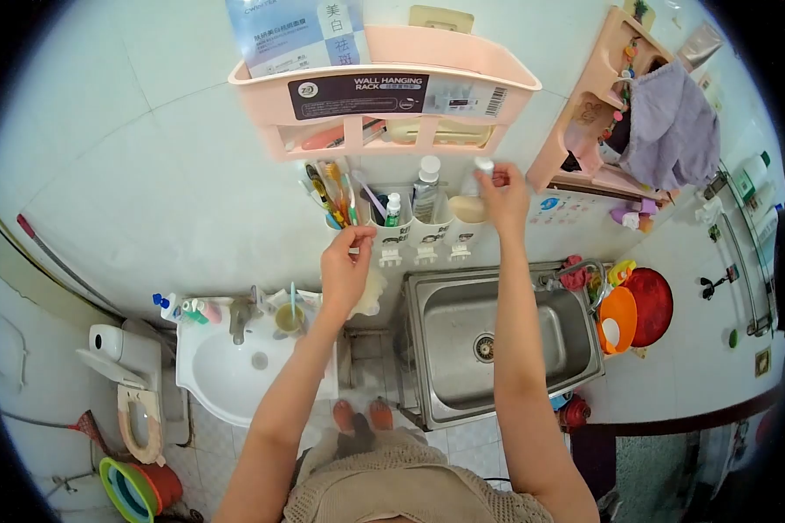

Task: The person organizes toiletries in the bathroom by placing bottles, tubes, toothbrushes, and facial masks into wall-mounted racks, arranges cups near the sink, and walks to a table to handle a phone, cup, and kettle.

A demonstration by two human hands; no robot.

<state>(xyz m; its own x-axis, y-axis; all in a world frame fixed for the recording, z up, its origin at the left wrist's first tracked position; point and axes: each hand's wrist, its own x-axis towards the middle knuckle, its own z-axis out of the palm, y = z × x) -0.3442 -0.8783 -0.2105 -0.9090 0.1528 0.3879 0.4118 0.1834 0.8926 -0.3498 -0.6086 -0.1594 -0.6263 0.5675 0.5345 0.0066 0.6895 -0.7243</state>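
My right hand (pixel 506 193) is closed around a small white bottle (pixel 482 166) with a white cap, held just above the rightmost cup (pixel 465 212) of a wall-mounted holder. Low at the holder's left side, my left hand (pixel 347 266) has its fingers curled together beside the cup of toothbrushes (pixel 333 196). Whatever lies between those fingertips is hidden. In the middle cups stand a clear bottle (pixel 426 190) with a white cap and a small green-and-white bottle (pixel 393 209). White clips (pixel 425 254) hang under the cups.
Above the cups hangs a pink wall rack (pixel 384 131) with a blue packet (pixel 298 35). A white washbasin (pixel 227 370) is below left, a steel sink (pixel 440 383) below right. A pink shelf (pixel 576 118) with a grey cloth (pixel 673 122) hangs at the right.
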